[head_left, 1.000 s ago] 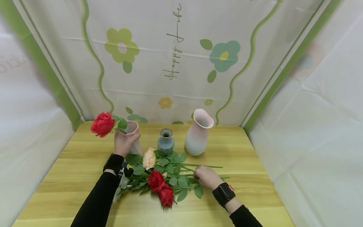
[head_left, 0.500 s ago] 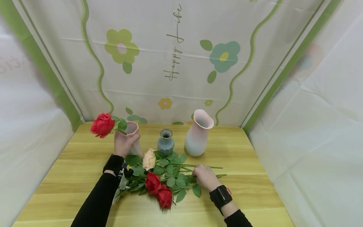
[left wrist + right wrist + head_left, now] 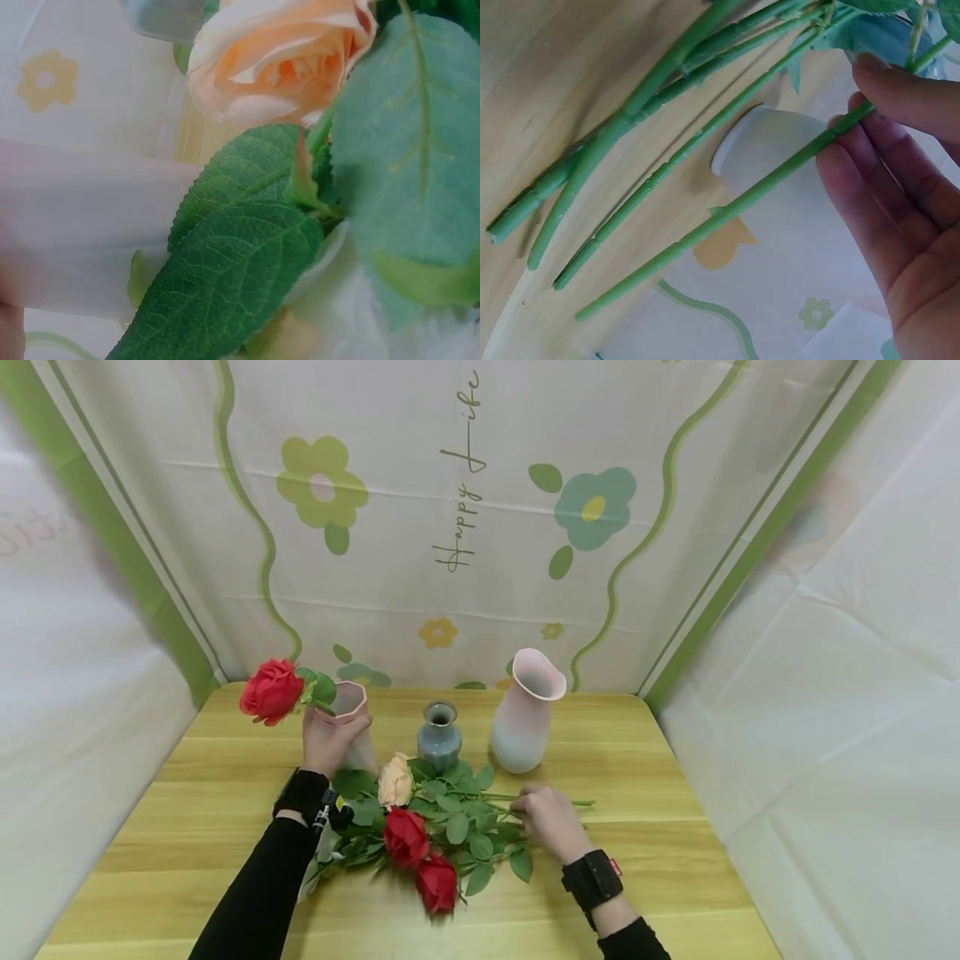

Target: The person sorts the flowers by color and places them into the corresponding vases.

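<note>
My left hand (image 3: 326,742) grips the pink-rimmed white vase (image 3: 362,750) near its top at the left. A red rose (image 3: 271,692) stands in that vase and leans out over the left side. My right hand (image 3: 552,823) pinches a green rose stem (image 3: 769,182) between thumb and fingertips; its bare lower end sticks out past them. Which bloom this stem belongs to, I cannot tell. In the pile of flowers lie a peach rose (image 3: 395,781) and two red roses (image 3: 406,838), heads to the left. Leaves fill much of the left wrist view.
A small blue-grey vase (image 3: 439,743) stands behind the pile. To its right is a taller pink-and-white vase (image 3: 520,727) with a flared mouth. More green stems (image 3: 656,172) lie on the wooden table (image 3: 645,877). A printed white cloth (image 3: 420,527) hangs behind.
My right hand has shifted slightly and now holds a stem near the back of the pile. The red roses on the table slid slightly left. My left hand stays put on the vase.
</note>
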Demonstrator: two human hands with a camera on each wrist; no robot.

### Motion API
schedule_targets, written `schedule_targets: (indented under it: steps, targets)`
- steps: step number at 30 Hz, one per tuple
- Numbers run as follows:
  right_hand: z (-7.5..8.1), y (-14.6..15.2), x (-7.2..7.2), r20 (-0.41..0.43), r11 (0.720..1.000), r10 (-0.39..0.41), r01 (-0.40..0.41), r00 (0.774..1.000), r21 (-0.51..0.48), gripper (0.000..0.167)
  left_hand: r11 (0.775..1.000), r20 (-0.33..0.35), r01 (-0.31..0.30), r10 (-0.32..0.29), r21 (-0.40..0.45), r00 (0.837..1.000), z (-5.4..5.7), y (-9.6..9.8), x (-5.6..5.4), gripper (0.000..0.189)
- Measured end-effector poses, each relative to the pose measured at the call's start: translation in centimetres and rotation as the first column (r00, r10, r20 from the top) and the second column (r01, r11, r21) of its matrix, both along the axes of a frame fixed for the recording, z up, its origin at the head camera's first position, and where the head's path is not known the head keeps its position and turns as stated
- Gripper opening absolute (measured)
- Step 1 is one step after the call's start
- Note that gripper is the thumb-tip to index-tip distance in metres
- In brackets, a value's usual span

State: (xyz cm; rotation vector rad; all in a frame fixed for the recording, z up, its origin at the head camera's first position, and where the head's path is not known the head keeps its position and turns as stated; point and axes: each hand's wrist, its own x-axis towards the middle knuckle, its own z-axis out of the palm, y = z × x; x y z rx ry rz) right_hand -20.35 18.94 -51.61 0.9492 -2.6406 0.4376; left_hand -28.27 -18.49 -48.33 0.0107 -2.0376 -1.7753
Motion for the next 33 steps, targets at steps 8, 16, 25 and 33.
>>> schedule_targets:
  steps: [8, 16, 25, 33]
  targets:
    - [1.3, -0.2, 0.0, -0.083, 0.998, -0.023, 0.019, 0.996, -0.057, 0.014, 1.0, 0.003, 0.015, -0.015, -0.01, 1.0, 3.1, 0.9, 2.0, 0.076]
    - [2.6, -0.8, 0.6, -0.131, 0.992, -0.036, 0.02, 0.991, -0.124, 0.016, 0.999, 0.0, 0.03, -0.03, 0.014, 1.0, 3.0, 1.0, 2.2, 0.076]
    - [3.7, -2.2, 1.2, -0.189, 0.967, -0.043, -0.006, 0.981, -0.254, 0.015, 0.999, 0.022, 0.028, -0.029, 0.031, 0.999, 3.1, 1.0, 2.3, 0.077]
    - [4.9, -3.7, 1.2, -0.199, 0.943, -0.03, -0.038, 0.98, -0.331, 0.012, 0.998, 0.02, 0.046, -0.047, 0.046, 0.999, 3.2, 0.9, 2.3, 0.076]
